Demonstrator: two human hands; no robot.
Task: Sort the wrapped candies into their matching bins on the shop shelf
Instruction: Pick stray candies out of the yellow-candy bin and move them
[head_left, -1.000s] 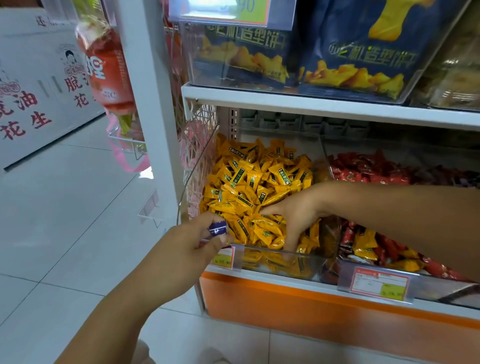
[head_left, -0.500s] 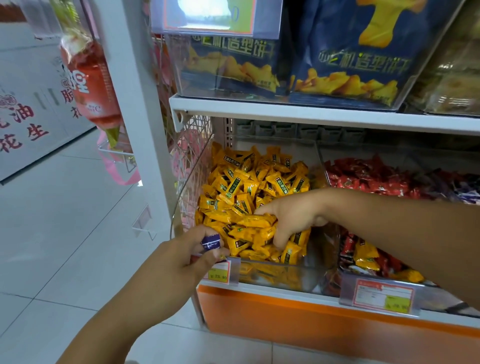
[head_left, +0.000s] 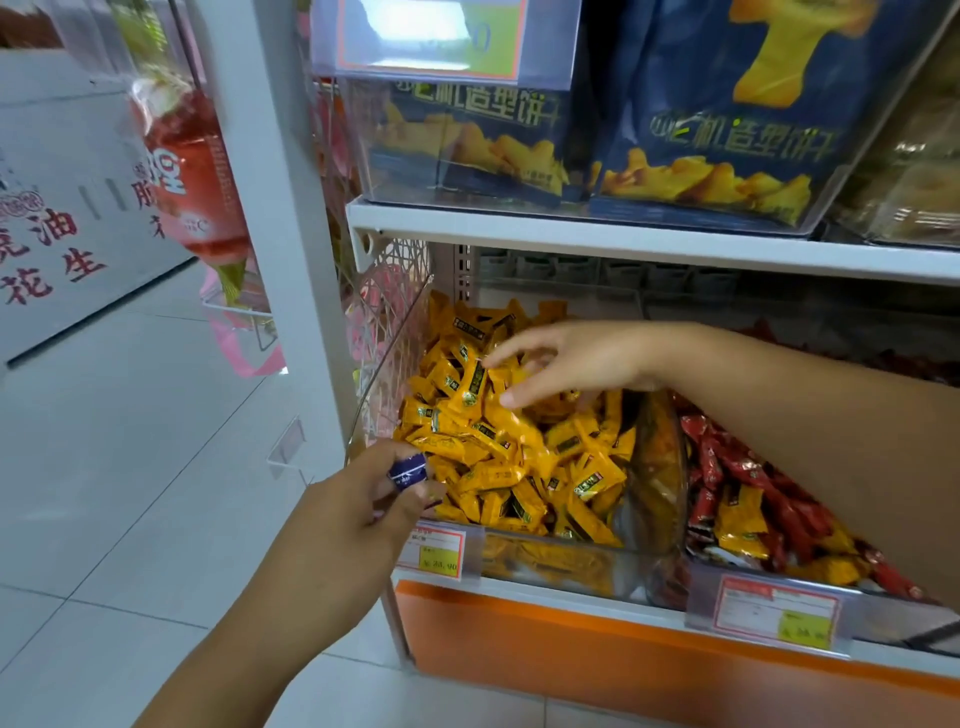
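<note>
Several yellow candies (head_left: 740, 517) sit unsorted among red candies (head_left: 737, 462), right; the left hand (head_left: 358, 512) pinches a purple candy (head_left: 408, 470); the right hand (head_left: 571, 364) spreads empty fingers (head_left: 524, 394) over the yellow bin (head_left: 550, 564).

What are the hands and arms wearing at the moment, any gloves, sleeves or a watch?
Nothing is worn. The left hand and right hand have no gloves or rings. The left forearm and right forearm are uncovered as far as the frame shows, with no sleeve, watch or bracelet in view.
</note>
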